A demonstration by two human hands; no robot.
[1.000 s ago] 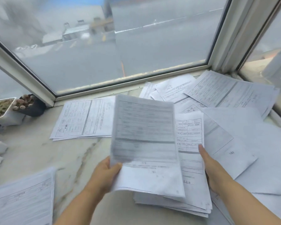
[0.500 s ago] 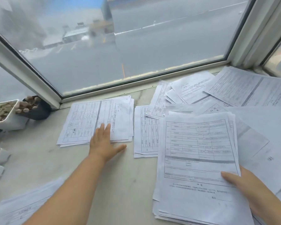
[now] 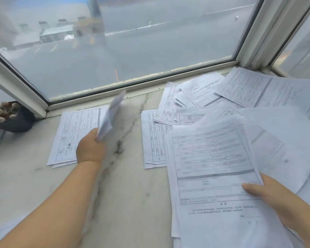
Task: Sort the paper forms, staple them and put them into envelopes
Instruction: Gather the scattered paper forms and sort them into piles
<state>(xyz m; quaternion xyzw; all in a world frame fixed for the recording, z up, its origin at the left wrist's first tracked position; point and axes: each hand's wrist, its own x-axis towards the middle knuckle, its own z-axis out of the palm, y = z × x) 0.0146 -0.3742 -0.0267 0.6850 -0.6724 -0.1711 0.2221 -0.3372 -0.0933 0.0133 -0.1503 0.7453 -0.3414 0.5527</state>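
My left hand grips a blurred sheet of paper, lifted edge-on above the small stack of printed forms on the left of the marble sill. My right hand holds the right edge of the thick stack of forms near me, thumb on the top sheet. Another form lies flat between the two stacks. More loose forms are spread out at the back right.
A marble sill runs under a big window with white frames. A dark pot with a succulent stands at the far left by the frame. Blank white sheets cover the right side.
My left hand, earlier flat on the left stack, now grips a sheet and lifts it upright. The right hand stays at the near stack's edge.
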